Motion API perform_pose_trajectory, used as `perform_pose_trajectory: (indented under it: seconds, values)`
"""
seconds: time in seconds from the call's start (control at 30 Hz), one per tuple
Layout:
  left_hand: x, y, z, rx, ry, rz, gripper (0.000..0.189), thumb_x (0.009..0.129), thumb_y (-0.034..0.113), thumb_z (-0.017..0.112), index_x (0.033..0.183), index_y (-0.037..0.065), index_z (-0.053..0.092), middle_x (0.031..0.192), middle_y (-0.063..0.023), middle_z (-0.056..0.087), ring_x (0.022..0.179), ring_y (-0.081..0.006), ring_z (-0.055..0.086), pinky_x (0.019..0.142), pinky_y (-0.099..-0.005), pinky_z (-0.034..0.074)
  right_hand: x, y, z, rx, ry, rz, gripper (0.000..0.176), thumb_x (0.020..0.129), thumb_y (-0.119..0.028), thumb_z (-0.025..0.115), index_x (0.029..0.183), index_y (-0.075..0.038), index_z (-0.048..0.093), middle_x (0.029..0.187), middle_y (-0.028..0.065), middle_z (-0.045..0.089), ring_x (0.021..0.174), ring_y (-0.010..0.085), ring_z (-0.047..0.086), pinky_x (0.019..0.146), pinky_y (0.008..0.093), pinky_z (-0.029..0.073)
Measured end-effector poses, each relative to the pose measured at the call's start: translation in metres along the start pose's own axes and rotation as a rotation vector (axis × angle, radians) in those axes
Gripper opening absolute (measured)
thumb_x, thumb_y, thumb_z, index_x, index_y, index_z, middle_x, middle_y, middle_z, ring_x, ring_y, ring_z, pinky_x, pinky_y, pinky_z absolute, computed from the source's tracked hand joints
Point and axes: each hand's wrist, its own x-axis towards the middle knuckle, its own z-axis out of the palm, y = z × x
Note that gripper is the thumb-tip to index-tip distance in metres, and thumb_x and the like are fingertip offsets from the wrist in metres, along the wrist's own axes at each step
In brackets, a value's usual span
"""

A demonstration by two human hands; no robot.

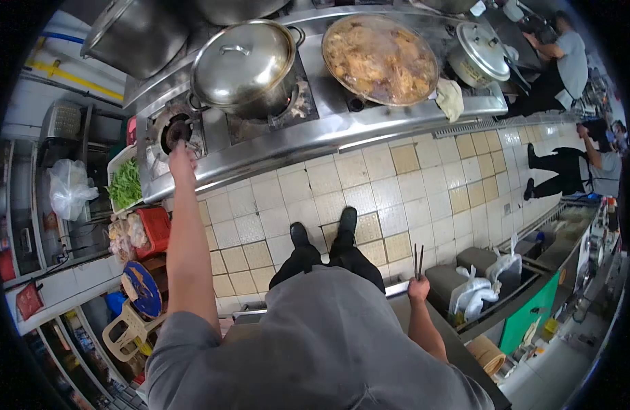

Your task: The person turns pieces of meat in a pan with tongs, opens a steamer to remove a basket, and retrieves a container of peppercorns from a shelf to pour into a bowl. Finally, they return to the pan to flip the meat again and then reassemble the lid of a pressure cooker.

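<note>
My left arm stretches to the far-left burner (pixel 175 131) of the steel stove. At its near edge my left hand (pixel 182 164) is closed, fingers pinched together. Whatever may be between them is too small to make out. Low at my right side, my right hand (pixel 418 288) is wrapped round a thin two-pronged utensil (pixel 418 261), like tongs or chopsticks, its prongs pointing up. A large lidded pot (pixel 245 65) stands over a glowing burner just right of my left hand. Further right, a wide pan of simmering food (pixel 380 60) steams.
A pressure cooker (pixel 477 56) and a cloth (pixel 449 100) are at the stove's right. Leafy greens (pixel 126 183) and a red crate (pixel 155 231) sit at left. Tiled floor (pixel 315 184) lies before me. A counter with bags (pixel 473 294) is behind right. Two people (pixel 568 65) work at right.
</note>
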Motion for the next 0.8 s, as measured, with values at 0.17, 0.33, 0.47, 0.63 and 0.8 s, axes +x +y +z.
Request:
perform_pose_trajectory:
  seconds: [0.17,0.33,0.47,0.63,0.8]
  values:
    - [-0.101,-0.155,-0.072,0.316,0.042,-0.134,0.028,0.101,0.032,0.058,0.086,0.009,0.064,0.065,-0.0018,0.058,0.052,-0.0156,0.054,0.044,-0.0343,0.042,0.036,-0.001,0.014,0.015,0.049,-0.124,0.031,0.078,-0.018,0.062,0.093,0.008,0.070,0.090,0.0319,0.069,0.091,0.0485,0.068,0.083,0.0516,0.053]
    - [-0.233,-0.295,-0.089,0.777,-0.566,-0.503,0.033,0.095,0.023,0.059,0.123,0.006,0.065,0.096,-0.0083,0.071,0.074,-0.0213,0.069,0.061,-0.0366,0.056,0.027,-0.024,0.016,-0.030,-0.070,-0.084,0.026,0.076,-0.015,0.061,0.084,0.009,0.066,0.081,0.0320,0.066,0.082,0.0490,0.066,0.076,0.0519,0.051]
    - [-0.263,-0.344,-0.078,1.219,-0.742,-0.373,0.040,0.098,0.037,0.054,0.119,0.007,0.070,0.115,-0.0236,0.071,0.110,-0.0400,0.067,0.097,-0.0464,0.052,0.002,0.000,0.065,0.025,-0.072,-0.033,0.026,0.075,-0.014,0.059,0.081,0.011,0.065,0.075,0.0309,0.065,0.075,0.0450,0.067,0.070,0.0522,0.049]
    - [-0.237,-0.313,-0.078,1.241,-0.667,-0.570,0.045,0.095,0.042,0.059,0.125,0.010,0.069,0.118,-0.0201,0.072,0.112,-0.0375,0.068,0.099,-0.0441,0.053,-0.039,0.044,0.122,-0.137,-0.252,0.071,0.028,0.078,-0.016,0.060,0.080,0.011,0.065,0.072,0.0285,0.065,0.072,0.0400,0.069,0.069,0.0518,0.050]
    - [-0.240,-0.370,-0.135,1.171,-0.664,-0.670,0.046,0.093,0.045,0.062,0.123,0.011,0.072,0.119,-0.0188,0.073,0.113,-0.0337,0.069,0.099,-0.0423,0.053,-0.053,0.064,0.147,-0.191,-0.302,0.114,0.028,0.080,-0.018,0.061,0.080,0.010,0.067,0.071,0.0271,0.065,0.070,0.0385,0.069,0.068,0.0494,0.051]
